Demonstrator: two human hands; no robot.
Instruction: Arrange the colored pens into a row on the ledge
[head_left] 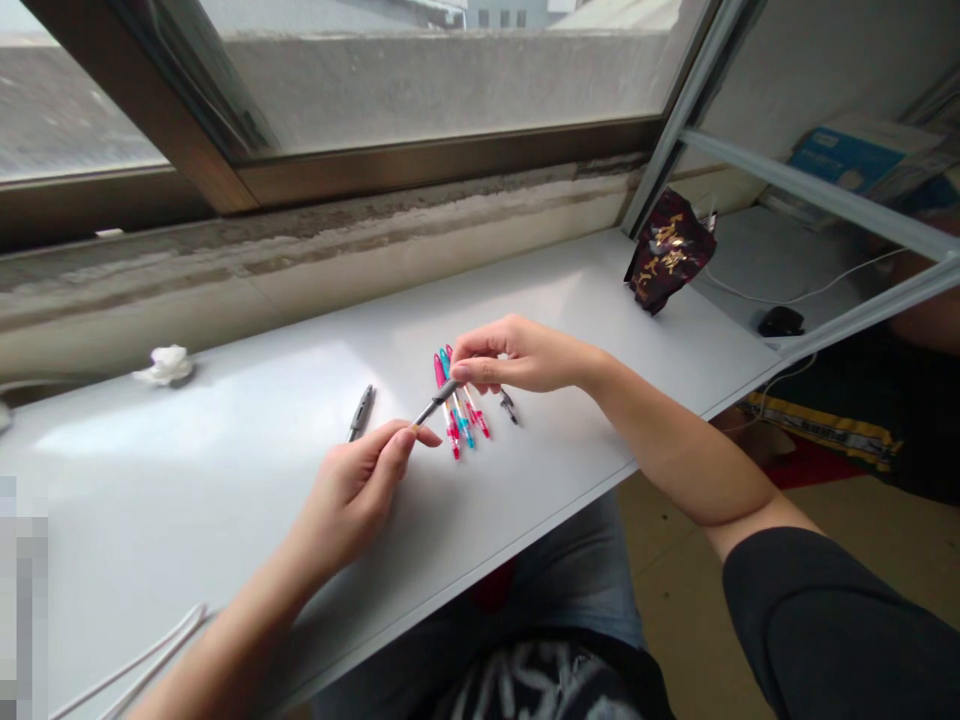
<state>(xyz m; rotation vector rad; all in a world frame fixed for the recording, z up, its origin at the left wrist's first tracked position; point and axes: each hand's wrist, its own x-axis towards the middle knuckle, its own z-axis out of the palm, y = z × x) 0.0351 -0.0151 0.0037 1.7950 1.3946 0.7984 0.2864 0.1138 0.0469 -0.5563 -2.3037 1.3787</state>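
A grey pen (435, 402) is held slantwise above the desk between my two hands. My left hand (371, 478) pinches its lower end between thumb and fingers. At the upper end, the fingertips of my right hand (506, 357) close on the darker grey cap part. Beneath the pen lie several pens side by side, among them a pink pen (440, 373) and a blue pen (466, 430). A dark pen (508, 405) lies just below my right hand, partly covered by it. Beyond my left hand rests another grey pen (361, 412), its lower end hidden.
Crumpled white tissue (166, 366) lies at the desk's back left. A dark bag with gold writing (670, 250) stands at the far right, beside a metal frame (825, 185). White cable (154, 655) crosses the front left corner. A window borders the back.
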